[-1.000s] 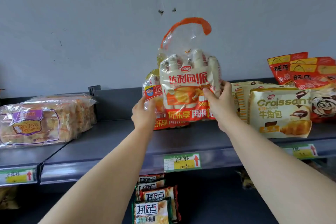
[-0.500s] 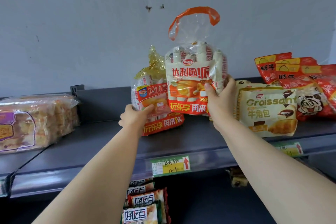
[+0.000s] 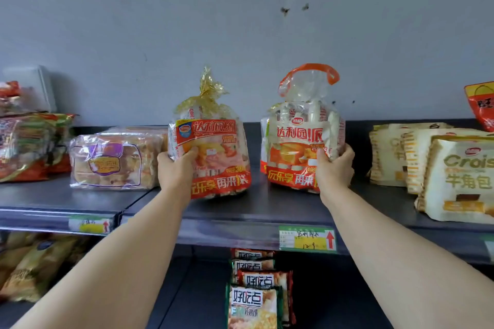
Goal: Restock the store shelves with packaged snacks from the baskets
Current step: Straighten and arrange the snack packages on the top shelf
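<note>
Head view, from nearest to farthest: my two bare forearms rise from the lower corners of the frame. Between them at bottom centre, green-and-red biscuit packs [image 3: 255, 302] stand in a row on the lower shelf. Above these, a green price tag [image 3: 307, 238] sits on the front lip of the grey top shelf [image 3: 240, 211].

My left hand [image 3: 175, 168] grips the gold-tied snack bag [image 3: 213, 147] at centre frame, thumb on its front and fingers wrapped round its left side. My right hand [image 3: 334, 168] grips the orange-handled snack bag [image 3: 299, 141] just right of centre, thumb on the front, fingers curled round its right edge. Both bags stand upright on the top shelf, apart, with a gap between them.

A clear-wrapped bread loaf [image 3: 115, 163] lies left of the bags and croissant packs [image 3: 459, 176] lean at the right. Behind everything is the grey wall [image 3: 240, 35].
</note>
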